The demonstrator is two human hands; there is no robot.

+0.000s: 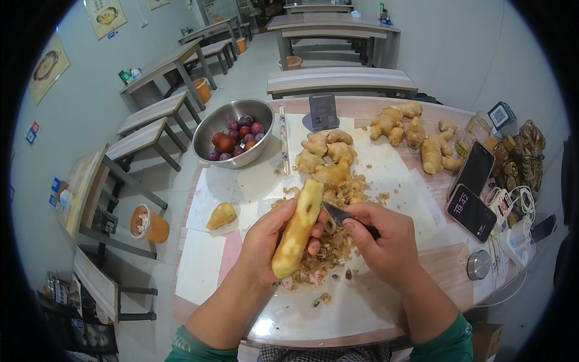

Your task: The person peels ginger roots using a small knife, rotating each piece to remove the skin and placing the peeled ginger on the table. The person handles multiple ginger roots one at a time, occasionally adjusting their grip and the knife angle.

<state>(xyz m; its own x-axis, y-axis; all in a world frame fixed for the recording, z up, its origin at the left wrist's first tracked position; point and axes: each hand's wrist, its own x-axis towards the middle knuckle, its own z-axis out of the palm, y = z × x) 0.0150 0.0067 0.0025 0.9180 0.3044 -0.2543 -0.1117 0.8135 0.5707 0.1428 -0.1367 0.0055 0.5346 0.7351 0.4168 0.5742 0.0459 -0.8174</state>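
Note:
My left hand (267, 240) grips a long piece of ginger root (296, 235), held slanted over the table. Most of its skin is gone and pale yellow flesh shows, with a small dark hollow near the upper end. In my right hand (384, 240) is a small dark-bladed knife (337, 215), its tip close to the upper right side of the root. Below both hands lies a heap of brown ginger peelings (332, 253). Unpeeled ginger (328, 154) sits just beyond the heap. A small peeled ginger piece (221, 216) rests on paper at the left.
A steel bowl (233, 133) of plums stands at the back left, beside wrapped chopsticks (284, 140) and a grey phone stand (322, 111). More ginger (391, 122) lies at the back right. Two phones (471, 212), a white power strip (515, 244) and cables crowd the right edge.

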